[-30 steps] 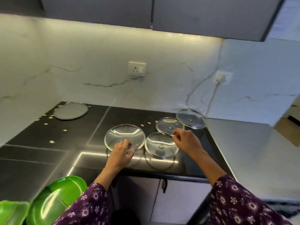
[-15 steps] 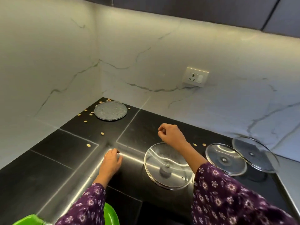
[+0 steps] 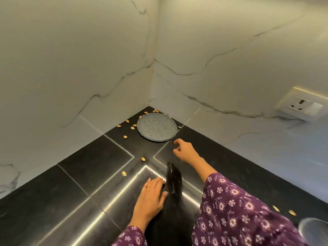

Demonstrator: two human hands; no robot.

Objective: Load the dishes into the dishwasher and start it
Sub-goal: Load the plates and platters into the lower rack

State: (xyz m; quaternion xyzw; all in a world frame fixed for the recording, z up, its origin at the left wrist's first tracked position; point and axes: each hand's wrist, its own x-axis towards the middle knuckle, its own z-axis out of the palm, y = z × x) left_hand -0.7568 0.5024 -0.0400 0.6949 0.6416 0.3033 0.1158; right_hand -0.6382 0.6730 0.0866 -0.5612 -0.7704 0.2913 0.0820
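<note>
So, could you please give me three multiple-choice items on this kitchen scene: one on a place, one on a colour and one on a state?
1. Where does the grey plate lie?
A. in the corner of the countertop, where the two walls meet
B. in a sink
C. on a green tray

2. What colour is the right sleeve?
A. plain white
B. purple with small flowers
C. yellow

3. What is the right hand doing?
A. gripping the plate
B. pressing a wall switch
C. holding nothing, just short of the plate

Answers:
1 A: the plate sits right by the joint of the two walls.
2 B: the cloth is purple with a pale flower print.
3 C: black countertop shows between its loosely curled fingers and the plate's rim.
</note>
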